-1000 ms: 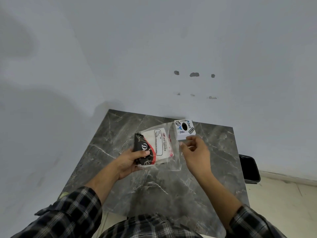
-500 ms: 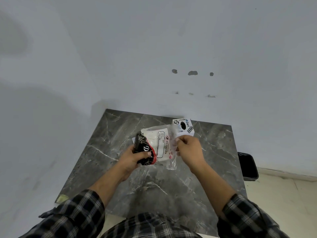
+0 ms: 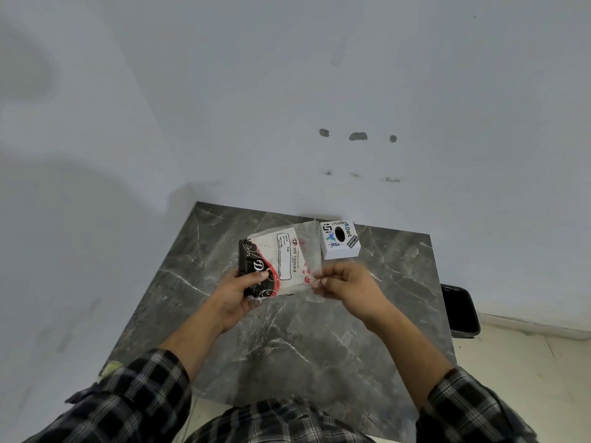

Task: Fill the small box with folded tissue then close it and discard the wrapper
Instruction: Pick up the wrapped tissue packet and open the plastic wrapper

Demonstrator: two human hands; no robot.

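From the head camera, looking down, a dark grey marbled desk stands against a pale wall that bears a few small chipped marks. Both forearms come up from the bottom of the frame in black-and-white checked sleeves.

The left hand is closed around the near, dark end of a pack of tissue, thumb on top of its black patterned part, fingers underneath. The pack is held just above the desk, roughly flat, its white printed face turned up with the words "BIG TISSUES" readable. A clear plastic wrapper encloses the pack and runs loose past its right end.

The right hand is pinched shut on that loose end of the wrapper, thumb and forefinger meeting at its edge, the other fingers curled in.

The small box sits on the desk near the far edge, just beyond the right hand and beside the wrapper's far corner. It is white, with stickers and a dark oval opening in its top face. No hand touches it.

On the floor to the right of the desk is a black bin, partly hidden by the desk edge.
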